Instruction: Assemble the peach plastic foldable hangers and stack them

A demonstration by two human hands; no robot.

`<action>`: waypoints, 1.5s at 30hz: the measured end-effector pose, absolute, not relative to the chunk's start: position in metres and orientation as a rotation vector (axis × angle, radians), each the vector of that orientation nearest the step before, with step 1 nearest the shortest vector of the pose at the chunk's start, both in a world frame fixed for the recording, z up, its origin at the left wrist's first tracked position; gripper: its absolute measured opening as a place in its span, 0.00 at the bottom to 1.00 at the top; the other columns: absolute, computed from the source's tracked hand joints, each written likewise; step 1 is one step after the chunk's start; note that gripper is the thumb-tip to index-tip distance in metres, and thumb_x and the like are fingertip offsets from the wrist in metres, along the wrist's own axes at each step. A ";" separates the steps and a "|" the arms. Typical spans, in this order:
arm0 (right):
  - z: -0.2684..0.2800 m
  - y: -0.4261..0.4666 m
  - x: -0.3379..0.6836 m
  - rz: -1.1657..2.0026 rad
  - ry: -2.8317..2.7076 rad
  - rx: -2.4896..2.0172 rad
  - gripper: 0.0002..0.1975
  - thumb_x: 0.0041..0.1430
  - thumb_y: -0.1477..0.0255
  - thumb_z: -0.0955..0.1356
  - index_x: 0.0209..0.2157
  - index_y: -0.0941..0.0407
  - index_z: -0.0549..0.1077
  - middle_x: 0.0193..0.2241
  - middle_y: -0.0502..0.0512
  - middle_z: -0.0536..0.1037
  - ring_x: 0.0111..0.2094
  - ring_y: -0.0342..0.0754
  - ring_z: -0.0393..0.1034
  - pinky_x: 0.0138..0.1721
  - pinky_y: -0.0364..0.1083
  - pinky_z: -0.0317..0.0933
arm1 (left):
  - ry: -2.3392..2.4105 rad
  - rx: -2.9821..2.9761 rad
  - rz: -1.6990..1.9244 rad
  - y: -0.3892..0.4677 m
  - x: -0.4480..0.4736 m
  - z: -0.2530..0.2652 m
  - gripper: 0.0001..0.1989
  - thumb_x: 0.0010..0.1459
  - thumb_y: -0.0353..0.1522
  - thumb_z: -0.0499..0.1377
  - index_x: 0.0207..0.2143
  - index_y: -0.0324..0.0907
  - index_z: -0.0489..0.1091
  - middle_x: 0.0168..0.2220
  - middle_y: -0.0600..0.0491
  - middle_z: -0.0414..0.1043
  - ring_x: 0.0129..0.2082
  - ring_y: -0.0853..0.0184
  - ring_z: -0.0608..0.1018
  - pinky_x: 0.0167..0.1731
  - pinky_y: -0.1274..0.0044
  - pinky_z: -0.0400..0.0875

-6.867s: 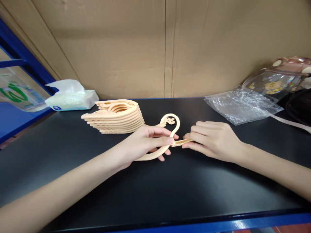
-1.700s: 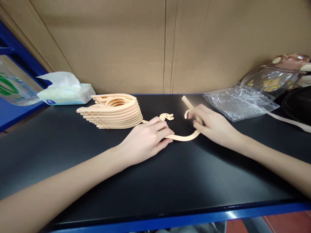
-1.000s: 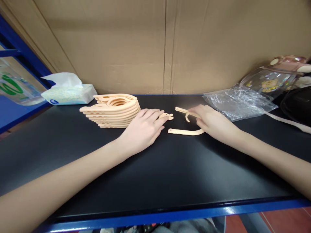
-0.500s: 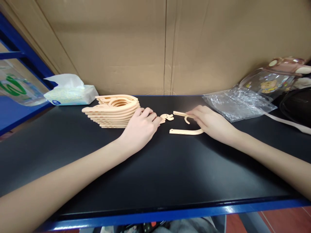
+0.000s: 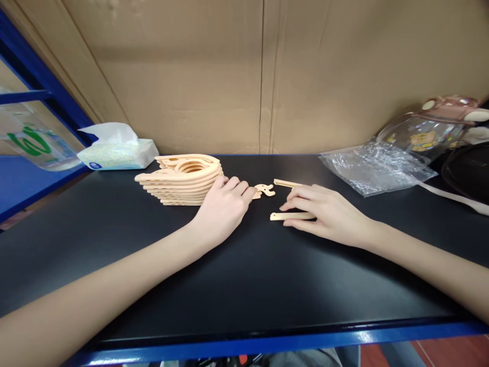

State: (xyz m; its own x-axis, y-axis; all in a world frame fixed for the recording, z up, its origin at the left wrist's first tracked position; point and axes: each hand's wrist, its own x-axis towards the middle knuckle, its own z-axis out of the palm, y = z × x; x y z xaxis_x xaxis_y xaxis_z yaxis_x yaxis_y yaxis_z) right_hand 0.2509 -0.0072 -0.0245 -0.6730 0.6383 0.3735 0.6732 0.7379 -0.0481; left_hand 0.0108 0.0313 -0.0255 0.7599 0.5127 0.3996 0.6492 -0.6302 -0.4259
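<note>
My left hand (image 5: 225, 209) rests with curled fingers just right of a stack of cream folding hangers (image 5: 179, 178). Its fingertips close on one end of a small, curvy cream plastic piece (image 5: 266, 190), whose gripped end is hidden. Over on the right, my right hand (image 5: 324, 211) hovers low above the table, thumb and fingers apart. Between them lies a straight cream hanger arm (image 5: 292, 216), its right end hidden by the hand. A second cream hanger arm (image 5: 287, 183) lies behind the fingers, partly covered.
On the black table (image 5: 229, 290), a tissue pack (image 5: 118, 153) stands at the back left. Crumpled clear plastic (image 5: 376, 165) lies at the back right, beside a transparent bag (image 5: 416, 132) and a pale strap (image 5: 454, 193). A cardboard wall (image 5: 191, 76) closes off the back.
My right hand has come toward me and its fingers have spread around the nearer hanger arm. The hook that showed by the far arm is now covered. My left hand stays on the small piece.
</note>
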 end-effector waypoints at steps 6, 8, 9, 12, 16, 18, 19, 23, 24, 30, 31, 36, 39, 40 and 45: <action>-0.023 -0.007 0.245 -0.038 -2.605 -1.038 0.12 0.68 0.68 0.58 0.33 0.57 0.68 0.32 0.54 0.72 0.39 0.49 0.69 0.45 0.50 0.62 | -0.862 -2.410 -0.392 0.029 0.011 -0.025 0.13 0.61 0.24 0.52 0.48 0.35 0.68 0.34 0.51 0.72 0.34 0.60 0.72 0.34 0.70 0.60; -0.022 -0.007 0.244 -0.061 -2.627 -1.072 0.13 0.68 0.68 0.56 0.33 0.57 0.65 0.31 0.54 0.70 0.35 0.48 0.67 0.40 0.49 0.62 | -0.854 -2.424 -0.423 0.028 0.011 -0.025 0.15 0.61 0.24 0.52 0.51 0.35 0.65 0.35 0.51 0.72 0.34 0.61 0.73 0.34 0.70 0.61; -0.023 -0.007 0.244 -0.077 -2.642 -1.083 0.13 0.69 0.68 0.55 0.34 0.57 0.64 0.32 0.54 0.70 0.34 0.48 0.67 0.39 0.49 0.62 | -0.851 -2.433 -0.429 0.027 0.011 -0.025 0.16 0.61 0.24 0.52 0.52 0.34 0.65 0.35 0.51 0.72 0.34 0.61 0.73 0.35 0.70 0.61; -0.025 -0.006 0.247 -0.176 -2.676 -1.104 0.13 0.70 0.68 0.53 0.36 0.57 0.63 0.34 0.54 0.71 0.31 0.46 0.67 0.34 0.47 0.61 | -0.862 -2.447 -0.423 0.025 0.012 -0.022 0.14 0.61 0.23 0.51 0.48 0.35 0.66 0.36 0.51 0.71 0.32 0.63 0.73 0.34 0.72 0.63; -0.028 -0.005 0.251 -0.284 -2.650 -1.142 0.15 0.70 0.66 0.52 0.39 0.57 0.63 0.32 0.54 0.74 0.26 0.45 0.69 0.26 0.44 0.55 | -1.016 -2.494 -0.416 0.017 0.013 -0.017 0.11 0.59 0.22 0.49 0.43 0.37 0.65 0.40 0.51 0.69 0.28 0.66 0.73 0.21 0.76 0.59; -0.028 -0.006 0.252 -0.300 -2.627 -1.151 0.16 0.70 0.65 0.52 0.39 0.57 0.64 0.27 0.51 0.74 0.24 0.45 0.70 0.22 0.43 0.52 | -1.086 -2.536 -0.412 0.013 0.013 -0.014 0.15 0.56 0.20 0.47 0.44 0.38 0.62 0.39 0.53 0.69 0.26 0.66 0.73 0.16 0.77 0.54; -0.028 -0.006 0.253 -0.313 -2.618 -1.146 0.16 0.70 0.64 0.52 0.39 0.57 0.64 0.25 0.51 0.74 0.24 0.45 0.70 0.21 0.43 0.50 | -1.105 -2.556 -0.400 0.011 0.013 -0.012 0.17 0.54 0.19 0.46 0.45 0.38 0.61 0.37 0.53 0.70 0.25 0.66 0.72 0.15 0.77 0.52; -0.027 -0.008 0.251 -0.388 -2.602 -1.073 0.16 0.70 0.65 0.53 0.38 0.57 0.65 0.24 0.49 0.74 0.22 0.44 0.71 0.19 0.43 0.47 | -1.158 -2.673 -0.339 0.006 0.014 -0.008 0.15 0.54 0.20 0.46 0.42 0.40 0.60 0.33 0.54 0.68 0.23 0.65 0.71 0.16 0.77 0.51; -0.026 -0.009 0.251 -0.412 -2.598 -1.056 0.16 0.70 0.65 0.53 0.38 0.58 0.65 0.23 0.49 0.74 0.22 0.44 0.71 0.18 0.43 0.46 | -1.177 -2.706 -0.342 0.005 0.014 -0.008 0.11 0.55 0.22 0.46 0.40 0.41 0.60 0.32 0.55 0.68 0.23 0.65 0.71 0.17 0.77 0.52; -0.025 -0.011 0.248 -0.513 -2.608 -1.005 0.18 0.70 0.65 0.52 0.37 0.58 0.66 0.24 0.50 0.76 0.21 0.44 0.72 0.17 0.43 0.46 | -1.198 -2.840 -0.411 0.003 0.017 -0.011 0.14 0.67 0.40 0.43 0.32 0.42 0.58 0.28 0.56 0.66 0.24 0.66 0.71 0.21 0.76 0.57; -0.024 -0.012 0.248 -0.515 -2.606 -0.993 0.17 0.70 0.65 0.52 0.37 0.58 0.66 0.25 0.50 0.77 0.21 0.44 0.72 0.18 0.43 0.47 | -1.166 -2.872 -0.404 0.002 0.017 -0.011 0.15 0.68 0.40 0.41 0.32 0.42 0.58 0.29 0.56 0.66 0.25 0.67 0.71 0.22 0.77 0.57; -0.022 -0.015 0.245 -0.486 -2.563 -0.924 0.15 0.70 0.66 0.55 0.39 0.58 0.67 0.27 0.50 0.78 0.24 0.43 0.73 0.21 0.43 0.55 | -1.048 -3.008 -0.390 0.001 0.016 -0.013 0.13 0.68 0.36 0.39 0.32 0.43 0.56 0.32 0.55 0.67 0.27 0.67 0.72 0.25 0.77 0.61; -0.021 -0.016 0.245 -0.444 -2.540 -0.933 0.15 0.69 0.64 0.56 0.43 0.58 0.68 0.30 0.51 0.80 0.29 0.44 0.75 0.27 0.42 0.59 | -1.002 -3.072 -0.422 0.002 0.015 -0.013 0.12 0.68 0.35 0.39 0.33 0.43 0.55 0.29 0.56 0.67 0.24 0.69 0.70 0.24 0.78 0.60; -0.021 -0.016 0.245 -0.432 -2.542 -0.942 0.15 0.69 0.64 0.56 0.44 0.58 0.69 0.31 0.51 0.80 0.30 0.44 0.75 0.28 0.42 0.60 | -0.991 -3.087 -0.430 0.002 0.015 -0.014 0.11 0.67 0.34 0.39 0.33 0.43 0.55 0.28 0.57 0.66 0.23 0.69 0.70 0.23 0.78 0.59; -0.021 -0.019 0.244 -0.437 -2.553 -0.961 0.17 0.69 0.64 0.56 0.38 0.56 0.72 0.27 0.50 0.78 0.28 0.43 0.73 0.26 0.42 0.56 | -1.007 -3.096 -0.385 0.003 0.016 -0.013 0.13 0.67 0.39 0.44 0.30 0.43 0.54 0.23 0.59 0.64 0.20 0.69 0.68 0.21 0.79 0.56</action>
State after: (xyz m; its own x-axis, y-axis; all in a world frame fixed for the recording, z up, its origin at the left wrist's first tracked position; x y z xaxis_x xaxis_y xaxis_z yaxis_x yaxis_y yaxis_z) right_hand 0.2436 -0.0192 -0.0214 -0.6957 0.5613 0.4482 0.6785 0.7184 0.1534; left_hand 0.0158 0.0025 -0.0130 0.7848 0.5935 0.1786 0.5615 -0.8028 0.2007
